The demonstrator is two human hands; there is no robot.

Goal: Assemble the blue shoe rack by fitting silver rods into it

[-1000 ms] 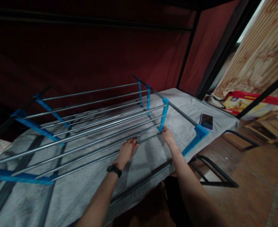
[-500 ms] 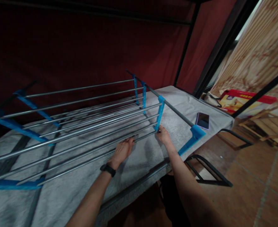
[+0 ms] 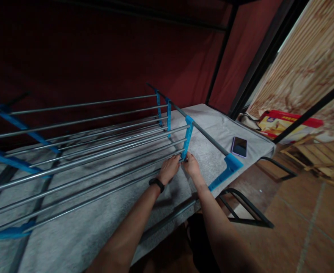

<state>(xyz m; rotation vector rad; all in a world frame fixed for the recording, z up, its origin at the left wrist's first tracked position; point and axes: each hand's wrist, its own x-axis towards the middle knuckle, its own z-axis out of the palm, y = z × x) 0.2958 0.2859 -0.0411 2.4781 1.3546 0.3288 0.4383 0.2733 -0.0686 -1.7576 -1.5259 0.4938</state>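
A drying rack of grey metal rods and blue plastic brackets lies on a grey blanket. My left hand, with a dark band on its wrist, is closed around the end of the lowest front rod, close to the bracket. On the other side, my right hand grips the lower end of that blue bracket. The two hands are almost touching, and the joint between rod and bracket is partly hidden by the fingers.
A phone lies on the blanket to the right. A blue corner piece joins the rack's side tube. Black metal frames jut out below the bed edge. A red and yellow box and a wooden crate stand on the floor.
My left hand has slid right along the lowest rod to the bracket, beside my right hand. My right hand stays at the bracket's lower end. The view has shifted slightly.
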